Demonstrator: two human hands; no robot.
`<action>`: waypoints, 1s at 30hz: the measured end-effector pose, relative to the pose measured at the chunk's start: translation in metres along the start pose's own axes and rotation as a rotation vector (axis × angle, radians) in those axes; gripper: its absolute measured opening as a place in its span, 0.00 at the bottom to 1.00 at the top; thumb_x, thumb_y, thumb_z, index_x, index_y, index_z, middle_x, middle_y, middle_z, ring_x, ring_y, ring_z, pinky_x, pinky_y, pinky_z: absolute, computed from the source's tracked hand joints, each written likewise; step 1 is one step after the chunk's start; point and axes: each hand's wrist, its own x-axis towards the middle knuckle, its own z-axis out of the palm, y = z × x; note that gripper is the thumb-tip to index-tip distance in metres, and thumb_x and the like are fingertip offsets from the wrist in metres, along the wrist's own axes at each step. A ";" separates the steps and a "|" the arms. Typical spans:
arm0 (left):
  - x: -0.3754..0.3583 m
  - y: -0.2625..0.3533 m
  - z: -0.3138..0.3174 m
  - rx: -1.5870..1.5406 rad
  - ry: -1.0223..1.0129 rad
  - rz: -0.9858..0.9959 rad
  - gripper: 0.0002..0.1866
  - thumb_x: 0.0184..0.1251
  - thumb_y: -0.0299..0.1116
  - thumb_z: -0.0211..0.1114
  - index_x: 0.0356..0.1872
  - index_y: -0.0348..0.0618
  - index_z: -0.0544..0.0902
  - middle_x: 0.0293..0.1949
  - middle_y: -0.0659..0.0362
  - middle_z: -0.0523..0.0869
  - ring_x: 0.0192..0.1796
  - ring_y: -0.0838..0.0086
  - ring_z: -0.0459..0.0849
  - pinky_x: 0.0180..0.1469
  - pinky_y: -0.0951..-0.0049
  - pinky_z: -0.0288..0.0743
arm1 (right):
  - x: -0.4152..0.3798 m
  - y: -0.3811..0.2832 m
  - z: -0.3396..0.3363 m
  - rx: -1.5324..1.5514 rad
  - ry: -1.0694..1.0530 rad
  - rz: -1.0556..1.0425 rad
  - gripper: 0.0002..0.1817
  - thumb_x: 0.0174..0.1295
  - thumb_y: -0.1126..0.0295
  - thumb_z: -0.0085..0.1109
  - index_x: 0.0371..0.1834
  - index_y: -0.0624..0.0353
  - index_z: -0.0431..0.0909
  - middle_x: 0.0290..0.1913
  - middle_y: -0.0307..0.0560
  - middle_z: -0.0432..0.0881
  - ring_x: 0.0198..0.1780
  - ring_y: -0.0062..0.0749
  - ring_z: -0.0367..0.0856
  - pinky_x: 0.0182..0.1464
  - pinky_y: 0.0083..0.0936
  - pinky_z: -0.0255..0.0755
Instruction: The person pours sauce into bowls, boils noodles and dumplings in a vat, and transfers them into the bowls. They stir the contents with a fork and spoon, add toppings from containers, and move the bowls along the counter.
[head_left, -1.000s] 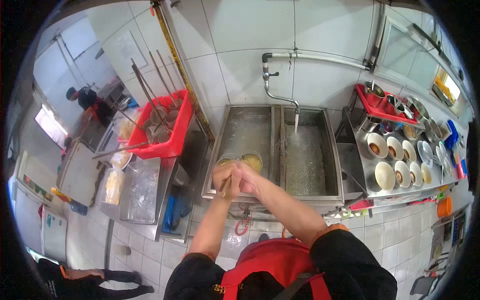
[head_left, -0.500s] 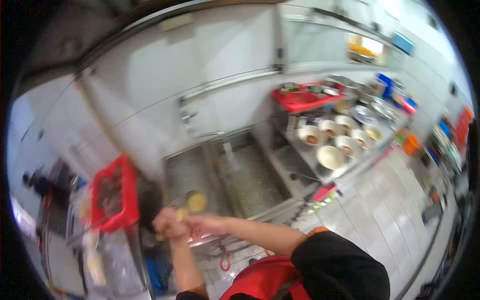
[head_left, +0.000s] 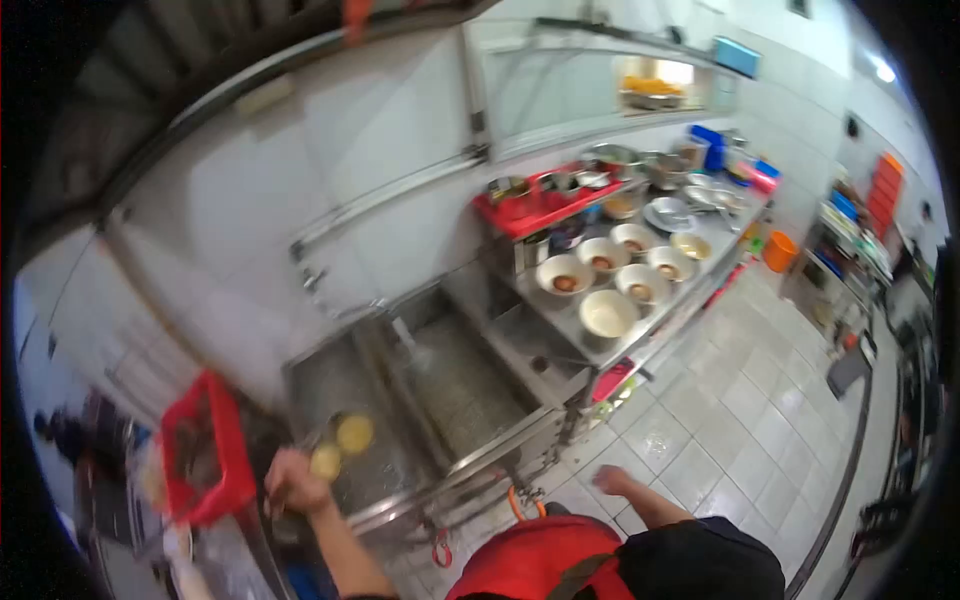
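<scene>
My left hand (head_left: 295,484) is over the left front corner of the sink (head_left: 405,460), its fingers curled; whether they hold anything is hidden. Just right of its fingers is a pale yellow round piece (head_left: 325,462). A second yellow round thing (head_left: 354,433) sits beyond it in the left basin, too blurred to name. My right hand (head_left: 613,480) is apart from the sink, low over the tiled floor, touching nothing I can see. Its fingers are too small and blurred to read.
Water runs from a faucet (head_left: 375,304) into the right basin. A red basket (head_left: 240,470) stands at the left. On the steel counter (head_left: 570,320) are several white bowls (head_left: 608,314) and a red tray (head_left: 530,219). An orange bucket (head_left: 780,252) stands farther right.
My hands were together above the left basin's front edge; now they are apart. The right has swung right over the floor, the left toward the red basket. The camera view has shifted right.
</scene>
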 end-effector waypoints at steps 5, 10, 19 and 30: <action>-0.013 -0.010 0.000 0.119 -0.030 -0.142 0.17 0.68 0.32 0.50 0.16 0.43 0.69 0.16 0.59 0.68 0.20 0.69 0.68 0.26 0.71 0.63 | -0.132 0.060 0.117 0.131 -0.387 0.434 0.18 0.61 0.54 0.48 0.37 0.55 0.81 0.41 0.48 0.82 0.41 0.40 0.82 0.40 0.39 0.75; 0.001 0.009 -0.003 -0.036 -0.149 -0.158 0.14 0.65 0.26 0.52 0.17 0.43 0.71 0.17 0.57 0.70 0.23 0.65 0.71 0.27 0.69 0.63 | -0.210 0.093 0.204 0.180 -0.353 0.026 0.18 0.58 0.52 0.51 0.33 0.57 0.78 0.27 0.49 0.82 0.30 0.38 0.83 0.30 0.36 0.75; -0.029 -0.026 -0.006 0.285 -0.160 -0.294 0.12 0.66 0.33 0.54 0.23 0.42 0.77 0.21 0.56 0.75 0.24 0.60 0.73 0.30 0.63 0.67 | -0.173 0.016 0.060 1.475 0.031 1.190 0.10 0.59 0.68 0.54 0.42 0.59 0.74 0.31 0.55 0.81 0.24 0.41 0.81 0.26 0.35 0.76; 0.003 -0.030 0.002 0.079 -0.029 -0.357 0.20 0.69 0.34 0.50 0.14 0.43 0.66 0.14 0.59 0.67 0.17 0.72 0.68 0.21 0.72 0.58 | -0.165 0.043 0.063 1.715 0.148 0.951 0.12 0.61 0.66 0.51 0.41 0.65 0.74 0.34 0.56 0.81 0.28 0.44 0.82 0.26 0.37 0.77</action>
